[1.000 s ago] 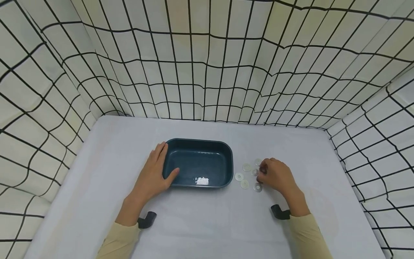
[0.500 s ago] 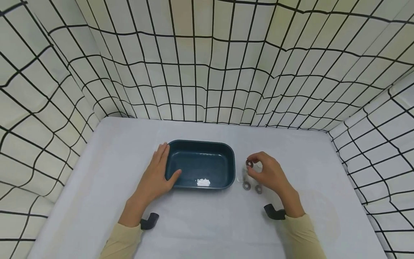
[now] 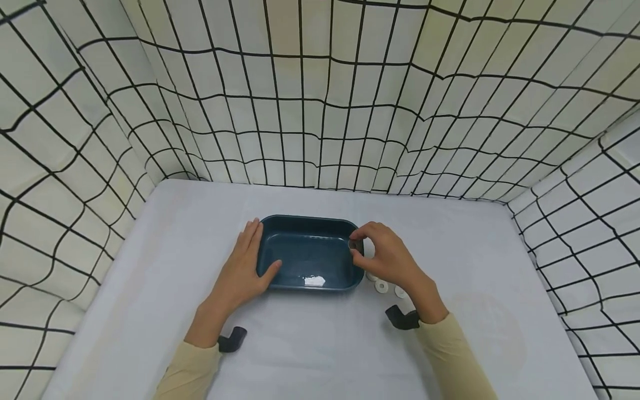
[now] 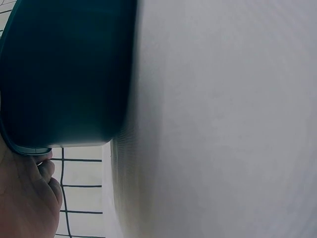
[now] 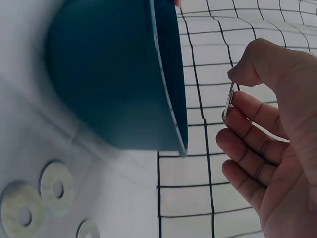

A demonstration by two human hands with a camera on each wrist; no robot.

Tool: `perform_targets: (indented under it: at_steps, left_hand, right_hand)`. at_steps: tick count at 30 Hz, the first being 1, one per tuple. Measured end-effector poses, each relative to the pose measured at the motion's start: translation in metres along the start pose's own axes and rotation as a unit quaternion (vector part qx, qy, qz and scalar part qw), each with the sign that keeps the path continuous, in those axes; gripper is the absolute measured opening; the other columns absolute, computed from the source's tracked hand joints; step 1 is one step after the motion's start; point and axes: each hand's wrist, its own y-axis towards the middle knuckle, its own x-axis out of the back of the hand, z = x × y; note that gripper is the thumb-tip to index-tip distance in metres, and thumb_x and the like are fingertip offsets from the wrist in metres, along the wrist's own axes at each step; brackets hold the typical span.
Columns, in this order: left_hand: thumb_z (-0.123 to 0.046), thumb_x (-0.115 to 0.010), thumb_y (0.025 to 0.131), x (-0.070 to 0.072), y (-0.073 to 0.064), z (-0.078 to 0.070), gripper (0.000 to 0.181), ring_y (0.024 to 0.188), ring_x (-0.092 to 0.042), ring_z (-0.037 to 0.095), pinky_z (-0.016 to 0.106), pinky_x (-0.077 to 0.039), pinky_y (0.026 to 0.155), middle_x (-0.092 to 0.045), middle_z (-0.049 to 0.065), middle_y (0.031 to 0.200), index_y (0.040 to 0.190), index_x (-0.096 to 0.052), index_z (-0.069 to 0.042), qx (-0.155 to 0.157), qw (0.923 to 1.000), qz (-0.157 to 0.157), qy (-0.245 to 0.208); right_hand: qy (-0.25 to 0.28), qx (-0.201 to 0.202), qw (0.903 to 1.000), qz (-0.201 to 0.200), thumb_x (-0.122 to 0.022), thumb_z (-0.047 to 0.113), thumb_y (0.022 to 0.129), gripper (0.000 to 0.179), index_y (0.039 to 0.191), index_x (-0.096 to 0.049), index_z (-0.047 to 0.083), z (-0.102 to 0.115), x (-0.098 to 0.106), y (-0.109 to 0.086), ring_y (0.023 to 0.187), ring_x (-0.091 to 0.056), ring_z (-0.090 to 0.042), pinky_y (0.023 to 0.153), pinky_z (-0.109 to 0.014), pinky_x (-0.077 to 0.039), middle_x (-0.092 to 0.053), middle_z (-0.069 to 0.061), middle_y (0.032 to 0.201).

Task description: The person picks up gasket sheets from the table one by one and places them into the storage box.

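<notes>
A dark teal plastic tray [image 3: 310, 258] lies on the white-covered table. My left hand [image 3: 242, 269] holds its left end, thumb inside the rim and fingers along the outer side. In the left wrist view, that hand [image 4: 29, 198] shows at the tray's rim [image 4: 27, 148]. My right hand [image 3: 387, 253] pinches a flat metal washer [image 3: 355, 244] over the tray's right end. In the right wrist view, the washer [image 5: 229, 101] is edge-on between thumb and fingertips, beside the rim, with the other fingers loosely bent.
Several flat washers lie on the table right of the tray, including one near its front corner [image 3: 381, 286] and another [image 3: 400, 291], partly hidden by my right hand. White walls covered in black netting [image 3: 320, 111] enclose the table's back and sides. A black elbow-shaped piece sits at each wrist.
My right hand has lifted a washer from the group and carried it left to the tray's right end. The left hand has stayed on the tray.
</notes>
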Motion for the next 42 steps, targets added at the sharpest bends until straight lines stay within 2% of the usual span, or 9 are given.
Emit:
perform_targets:
  at_steps: [4, 11, 18, 22, 26, 30, 36, 42]
  left_hand:
    - [-0.047, -0.065, 0.100, 0.002, 0.000, -0.001, 0.099, 0.168, -0.010, 0.037, 0.054, -0.016, 0.137, -0.011, 0.017, 0.179, 0.169, -0.011, -0.001, 0.003, 1.0000, -0.002, -0.002]
    - [-0.046, -0.066, 0.099, 0.001, 0.001, -0.001, 0.099, 0.167, -0.013, 0.037, 0.054, -0.017, 0.137, -0.015, 0.019, 0.178, 0.169, -0.014, 0.001, -0.003, 0.9999, -0.009, -0.004]
    - [-0.046, -0.066, 0.099, 0.000, 0.001, 0.000, 0.098, 0.167, -0.014, 0.038, 0.054, -0.017, 0.137, -0.016, 0.019, 0.178, 0.168, -0.015, 0.001, -0.004, 0.9999, -0.011, -0.004]
    - [-0.046, -0.066, 0.099, 0.000, 0.000, 0.000, 0.098, 0.167, -0.014, 0.037, 0.054, -0.017, 0.137, -0.016, 0.019, 0.178, 0.168, -0.015, 0.001, -0.002, 1.0000, -0.009, -0.003]
    - [-0.045, -0.066, 0.099, 0.001, 0.000, 0.000, 0.098, 0.167, -0.014, 0.037, 0.054, -0.017, 0.137, -0.016, 0.019, 0.178, 0.169, -0.014, 0.001, -0.002, 0.9999, -0.009, -0.005]
    - [-0.045, -0.066, 0.099, 0.002, 0.001, -0.001, 0.098, 0.167, -0.014, 0.038, 0.053, -0.016, 0.137, -0.016, 0.018, 0.178, 0.169, -0.014, 0.000, -0.002, 0.9999, -0.008, -0.006]
    - [-0.045, -0.066, 0.099, 0.002, 0.002, 0.000, 0.098, 0.167, -0.014, 0.038, 0.052, -0.016, 0.137, -0.016, 0.019, 0.178, 0.169, -0.015, 0.001, -0.002, 0.9999, -0.011, -0.007]
    - [-0.044, -0.066, 0.099, 0.000, -0.001, 0.001, 0.097, 0.167, -0.014, 0.039, 0.054, -0.017, 0.137, -0.016, 0.019, 0.178, 0.168, -0.016, 0.001, -0.005, 0.9999, -0.013, -0.008]
  right_hand:
    - [-0.016, 0.019, 0.9996, 0.014, -0.077, 0.018, 0.092, 0.024, 0.114, -0.073, 0.010, 0.008, -0.003, 0.011, 0.106, -0.069, -0.021, 0.100, -0.042, -0.059, -0.074, -0.003, 0.109]
    - [-0.069, 0.047, 0.9959, 0.035, -0.077, 0.019, 0.091, 0.021, 0.110, -0.075, 0.012, 0.019, -0.010, 0.024, 0.097, -0.065, -0.017, 0.094, -0.037, -0.059, -0.073, 0.000, 0.103]
    - [-0.114, 0.081, 0.9893, 0.040, -0.076, 0.019, 0.091, 0.017, 0.107, -0.076, 0.012, 0.026, -0.018, 0.034, 0.101, -0.067, -0.019, 0.101, -0.038, -0.058, -0.074, 0.001, 0.104]
    - [-0.126, 0.091, 0.9865, 0.050, -0.076, 0.024, 0.094, 0.025, 0.116, -0.075, 0.012, 0.029, -0.018, 0.036, 0.110, -0.068, -0.020, 0.110, -0.043, -0.054, -0.075, 0.000, 0.113]
    - [-0.126, 0.076, 0.9872, 0.062, -0.079, 0.032, 0.095, 0.041, 0.130, -0.071, 0.013, 0.031, -0.015, 0.034, 0.127, -0.065, -0.023, 0.117, -0.048, -0.049, -0.071, -0.003, 0.130]
    - [-0.111, 0.054, 0.9906, 0.060, -0.079, 0.034, 0.096, 0.046, 0.136, -0.067, 0.014, 0.028, -0.008, 0.029, 0.134, -0.061, -0.024, 0.118, -0.050, -0.048, -0.066, -0.005, 0.140]
    - [-0.085, 0.017, 0.9956, 0.035, -0.077, 0.031, 0.098, 0.043, 0.135, -0.067, 0.012, 0.018, 0.003, 0.014, 0.129, -0.064, -0.030, 0.112, -0.052, -0.052, -0.065, -0.009, 0.141]
    - [-0.068, -0.042, 0.9967, 0.017, -0.078, 0.027, 0.097, 0.040, 0.131, -0.069, 0.008, 0.003, 0.011, -0.010, 0.127, -0.064, -0.032, 0.109, -0.054, -0.054, -0.067, -0.010, 0.135]
